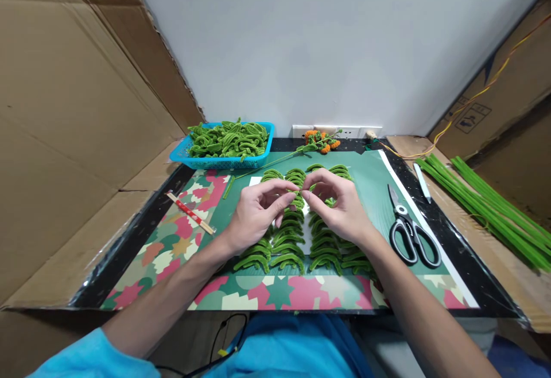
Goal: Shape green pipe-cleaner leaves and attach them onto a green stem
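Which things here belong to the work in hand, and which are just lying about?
Probably in the work:
left hand and right hand
curved green pieces, in rows
blue basket of loose green pieces

Apparently lying about, untouched:
scissors
red-wrapped sticks
white tool
orange flowers
green rods, possibly stock

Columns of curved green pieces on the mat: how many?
4, side by side on the mat: leftmost column, second column, third column, rightmost column. The left hand and right hand block part of the view, so some pieces may be hidden.
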`<state>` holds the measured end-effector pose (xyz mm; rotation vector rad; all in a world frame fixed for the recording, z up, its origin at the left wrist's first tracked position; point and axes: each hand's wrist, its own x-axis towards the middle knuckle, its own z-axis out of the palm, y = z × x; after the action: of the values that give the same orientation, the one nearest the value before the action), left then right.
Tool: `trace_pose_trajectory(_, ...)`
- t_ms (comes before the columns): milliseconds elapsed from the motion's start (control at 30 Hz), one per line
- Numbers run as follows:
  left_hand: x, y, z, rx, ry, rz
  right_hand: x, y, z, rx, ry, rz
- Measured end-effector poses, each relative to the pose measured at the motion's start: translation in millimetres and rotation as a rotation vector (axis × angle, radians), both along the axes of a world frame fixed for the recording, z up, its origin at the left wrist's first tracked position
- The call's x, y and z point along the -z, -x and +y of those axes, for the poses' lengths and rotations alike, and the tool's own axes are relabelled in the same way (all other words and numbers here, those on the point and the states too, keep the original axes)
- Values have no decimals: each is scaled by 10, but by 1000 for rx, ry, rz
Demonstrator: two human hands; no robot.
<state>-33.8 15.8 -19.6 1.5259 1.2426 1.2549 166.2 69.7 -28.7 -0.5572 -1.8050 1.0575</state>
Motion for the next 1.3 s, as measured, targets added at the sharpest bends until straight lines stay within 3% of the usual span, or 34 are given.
trace_pose_trajectory(800, 1, 24, -13, -2, -60, 112, 24, 3, -3, 5, -63, -53)
trace_pose_trajectory(933, -16, 23, -22, 1, -57, 143, -13, -52, 15, 21, -133, -128)
trace_pose_trajectory(1000, -28, 29, -30, 7, -45, 141, -17, -172, 30, 200, -224, -266)
trace_pose_trajectory(1067, -37, 38, -36, 17, -23, 100, 8, -370, 27, 590, -294, -489)
trace_pose_trajectory(1133, -41, 44, -34, 26, -1, 30, 59, -616, -19, 869, -164, -732)
trace_pose_trajectory(1233, -43, 47, -26, 43, 12, -63, 144, -951, -203, 1081, -21, -981)
trace_pose_trajectory(1300, -52, 44, -27, 59, 13, -98, 196, -1087, -381, 1138, 35, -1068)
